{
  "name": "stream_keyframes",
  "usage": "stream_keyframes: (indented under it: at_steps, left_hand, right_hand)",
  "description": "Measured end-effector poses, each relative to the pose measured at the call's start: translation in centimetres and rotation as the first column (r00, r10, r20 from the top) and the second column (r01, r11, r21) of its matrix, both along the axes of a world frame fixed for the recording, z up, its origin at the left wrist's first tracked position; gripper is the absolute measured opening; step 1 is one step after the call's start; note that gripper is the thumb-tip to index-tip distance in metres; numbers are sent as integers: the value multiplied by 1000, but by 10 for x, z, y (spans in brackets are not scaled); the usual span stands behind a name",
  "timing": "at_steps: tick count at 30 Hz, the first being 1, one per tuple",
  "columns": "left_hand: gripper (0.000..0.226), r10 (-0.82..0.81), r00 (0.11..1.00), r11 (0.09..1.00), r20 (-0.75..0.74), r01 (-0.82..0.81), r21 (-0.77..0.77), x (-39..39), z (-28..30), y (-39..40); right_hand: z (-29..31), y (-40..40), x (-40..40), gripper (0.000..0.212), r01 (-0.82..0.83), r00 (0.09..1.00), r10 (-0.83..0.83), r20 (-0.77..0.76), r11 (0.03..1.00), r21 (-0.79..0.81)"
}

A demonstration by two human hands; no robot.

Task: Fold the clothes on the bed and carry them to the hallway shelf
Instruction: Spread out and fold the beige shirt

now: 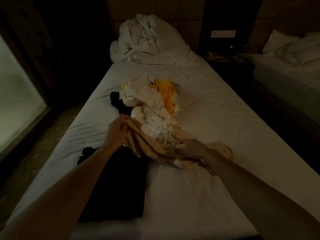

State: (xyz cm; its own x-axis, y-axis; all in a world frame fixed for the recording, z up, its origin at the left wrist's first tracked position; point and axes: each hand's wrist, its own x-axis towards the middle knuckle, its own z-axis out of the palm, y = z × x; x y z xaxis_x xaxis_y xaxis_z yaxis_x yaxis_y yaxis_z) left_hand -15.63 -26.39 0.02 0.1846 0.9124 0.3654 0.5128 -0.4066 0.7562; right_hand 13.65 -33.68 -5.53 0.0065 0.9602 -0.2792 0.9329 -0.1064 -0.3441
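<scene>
A heap of crumpled clothes, white with a yellow piece, lies in the middle of the white bed. A beige garment stretches out of the heap towards me. My left hand grips a bunched edge of it, lifted a little off the sheet. My right hand holds the other end of the beige garment low on the bed. A dark folded garment lies flat under my left forearm, and another dark piece sits left of the heap.
A bundled white duvet is piled at the head of the bed. A second bed stands to the right, with a dark nightstand between them. Dim carpet floor and a pale glass panel are on the left.
</scene>
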Motion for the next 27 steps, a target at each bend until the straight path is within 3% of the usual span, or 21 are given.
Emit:
stream_keyframes:
  at_steps: [2,4,7,9,11,14,18,21,27]
  left_hand:
    - [31,16,1000,1000,-13,-16,-11,-9,-1,1]
    - [24,51,998,998,-34,-52,-32,-18,-1,2]
    - [17,96,991,993,-95,-102,-58,-25,-3,2]
    - [20,115,987,989,-115,-124,-76,-29,-4,1]
    - [38,107,987,986,-119,-121,-113,-30,-2,-1]
    - [55,112,991,982,-67,-121,-148,-23,2,-4]
    - [29,153,988,982,-29,-155,-106,-14,3,6]
    - [31,163,985,985,55,-160,-63,-13,5,13]
    - [14,173,984,985,32,-172,-29,-5,13,15]
  right_hand:
    - [-1,2,-4,38,-49,999,49,1,999,11]
    - [4,-2,-5,34,-53,994,60,-91,995,85]
    - [15,-6,-1,13,153,950,-66,-306,952,267]
    - [21,-3,4,21,291,919,-154,-362,886,360]
    - [31,-2,10,20,368,901,-210,-380,835,410]
    - [46,-1,20,22,436,855,-204,-476,780,449]
    - [57,0,30,25,391,857,-148,-493,811,435]
    - [62,1,38,30,364,869,-123,-480,816,449]
    - [64,15,45,33,407,891,-232,-389,788,462]
